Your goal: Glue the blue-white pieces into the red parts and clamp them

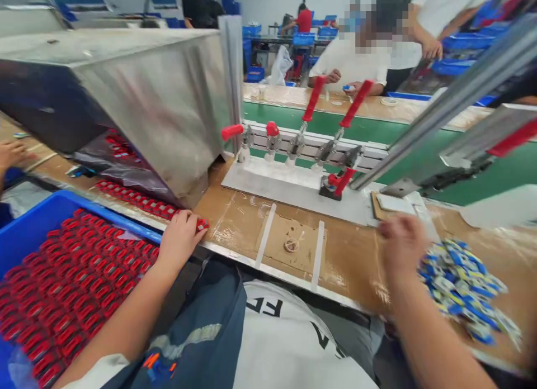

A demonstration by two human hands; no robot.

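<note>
My left hand (181, 235) is closed at the near end of a row of small red parts (134, 198) along the table edge. A red piece with a pale top (202, 225) sticks out past its fingers. Above the right side of the table is my right hand (403, 243), smeared by motion, so its fingers cannot be made out. A heap of small blue, white and yellow pieces (464, 288) lies beside it. Behind that hand, a white block (396, 203) rests on a fixture, near a toggle clamp with a red handle (344, 182).
A blue bin (62, 202) full of red parts stands at left, below a metal hopper (159, 98). Several red-handled clamps (296, 146) line a rail. A slanted metal post (444, 104) rises at right. Across the green belt (268, 110) sits a co-worker (352, 59).
</note>
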